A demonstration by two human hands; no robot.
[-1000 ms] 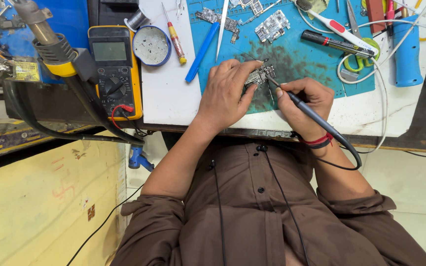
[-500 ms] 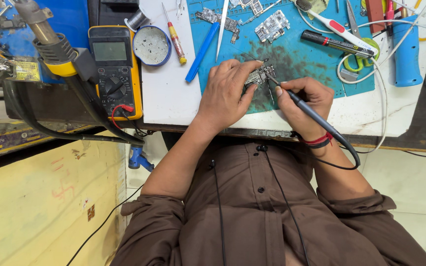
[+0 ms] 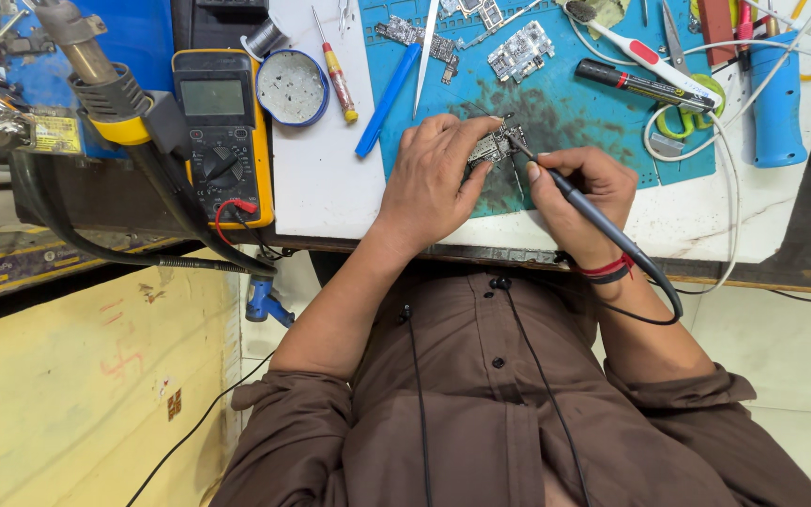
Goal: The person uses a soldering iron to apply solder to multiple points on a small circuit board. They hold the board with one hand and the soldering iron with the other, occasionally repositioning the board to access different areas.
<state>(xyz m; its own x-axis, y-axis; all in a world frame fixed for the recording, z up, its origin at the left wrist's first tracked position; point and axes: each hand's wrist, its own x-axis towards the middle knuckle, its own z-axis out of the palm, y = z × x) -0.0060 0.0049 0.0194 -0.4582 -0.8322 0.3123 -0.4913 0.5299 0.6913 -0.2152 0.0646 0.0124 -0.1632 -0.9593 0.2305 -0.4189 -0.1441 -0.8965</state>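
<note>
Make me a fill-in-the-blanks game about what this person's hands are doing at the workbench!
1. The right hand holds a soldering iron like a ____.
2. The left hand presses a small circuit board down on the ____ coloured mat.
3. The multimeter lies beyond the ____ hand, away from the iron.
4. The round tin sits between the multimeter and a ____ with a red and yellow handle.

Missing words: pen; blue; left; screwdriver
</note>
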